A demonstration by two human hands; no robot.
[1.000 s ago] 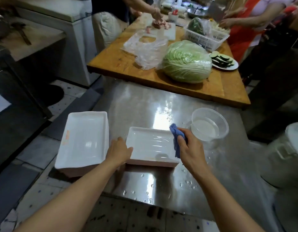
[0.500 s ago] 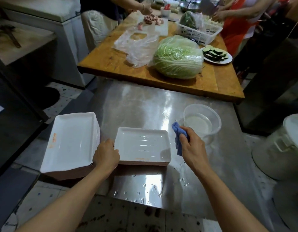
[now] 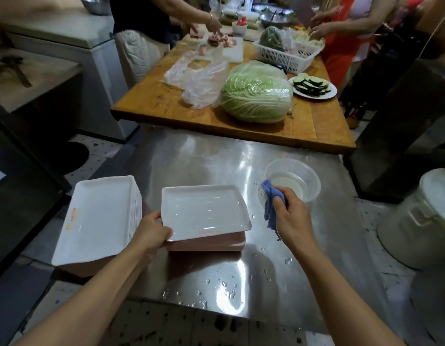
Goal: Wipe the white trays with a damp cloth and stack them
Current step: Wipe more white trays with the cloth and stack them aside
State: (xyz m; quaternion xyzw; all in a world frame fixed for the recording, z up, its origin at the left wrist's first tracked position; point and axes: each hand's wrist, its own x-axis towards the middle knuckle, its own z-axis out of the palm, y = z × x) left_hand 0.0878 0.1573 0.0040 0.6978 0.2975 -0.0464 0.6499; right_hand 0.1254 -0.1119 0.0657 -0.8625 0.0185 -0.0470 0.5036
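Note:
A white rectangular tray (image 3: 204, 211) with wet streaks sits tilted on top of a low stack of trays (image 3: 206, 243) on the steel table (image 3: 191, 161). My left hand (image 3: 151, 231) grips its near left corner, lifting that side. My right hand (image 3: 291, 216) holds a bunched blue cloth (image 3: 271, 203) just right of the tray, beside a clear bowl of water (image 3: 293, 181). A taller stack of white trays (image 3: 99, 218) stands at the table's left edge.
Water drops dot the table near its front edge. A wooden table (image 3: 166, 101) behind holds a cabbage (image 3: 256, 91), plastic bags, a white basket and a plate of sliced vegetables; two people work there. A white lidded bucket (image 3: 421, 218) stands on the right.
My left hand has taken hold of the middle tray's corner and raised it off the stack below. My right hand with the cloth has drawn away from the tray toward the water bowl.

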